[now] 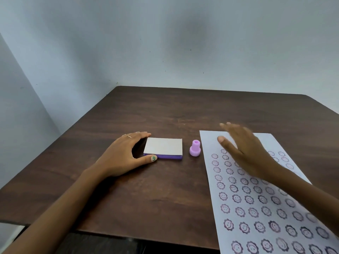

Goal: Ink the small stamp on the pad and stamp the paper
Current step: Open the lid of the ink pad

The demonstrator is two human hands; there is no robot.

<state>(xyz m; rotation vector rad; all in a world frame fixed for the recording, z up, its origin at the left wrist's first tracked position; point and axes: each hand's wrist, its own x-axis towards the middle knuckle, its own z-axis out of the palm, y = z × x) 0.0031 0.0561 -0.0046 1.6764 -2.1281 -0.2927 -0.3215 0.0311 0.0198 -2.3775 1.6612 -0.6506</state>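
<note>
A small pink stamp (195,148) stands upright on the table between the ink pad and the paper. The ink pad (163,148) is a flat purple case with its pale lid closed. My left hand (124,156) cups the pad's left end, thumb on the near edge and fingers on the far edge. My right hand (244,149) hovers open and blurred above the upper part of the white paper (256,208), just right of the stamp and not touching it. The paper carries several rows of purple smiley-flower prints.
The dark wooden table (165,110) meets a pale wall at the back, with a corner at the left. Its near edge (128,235) runs below my left forearm. The paper reaches past the table's near right edge.
</note>
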